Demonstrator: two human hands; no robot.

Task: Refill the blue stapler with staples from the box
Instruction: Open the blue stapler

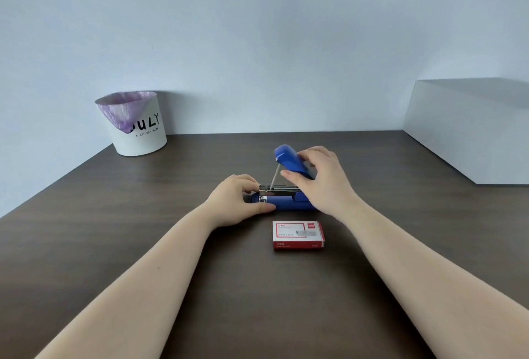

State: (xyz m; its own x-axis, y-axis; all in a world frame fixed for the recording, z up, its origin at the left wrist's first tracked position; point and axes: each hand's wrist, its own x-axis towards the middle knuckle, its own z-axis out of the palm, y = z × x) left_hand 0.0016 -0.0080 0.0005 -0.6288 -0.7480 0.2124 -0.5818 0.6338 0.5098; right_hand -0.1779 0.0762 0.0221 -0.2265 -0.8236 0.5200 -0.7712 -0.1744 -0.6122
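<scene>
1. Resting on the dark wooden table point(120, 244), the blue stapler point(286, 202) lay between both hands with its top cover point(289, 161) swung up and tilted back.
2. The left hand point(234, 201) grasped the front end of the stapler's base, thumb along the near side and fingers curled over the far side, pinning it to the table.
3. The right hand point(320, 178) grasped the raised cover, thumb on its near face and fingers wrapped behind it.
4. Between the two hands, the metal staple channel point(279, 188) lay exposed and level above the base; a thin spring rod point(275, 173) ran from it up to the cover's tip.
5. Just nearer to the person than both hands, the red and white box point(298, 234) of staples sat flat and shut, apart from the stapler and untouched.
6. Well beyond the left hand, off to its left, a white bin point(143, 135) with a purple liner stood at the table's far corner.
7. Far to the right of the right hand stood a pale block point(469, 129).
</scene>
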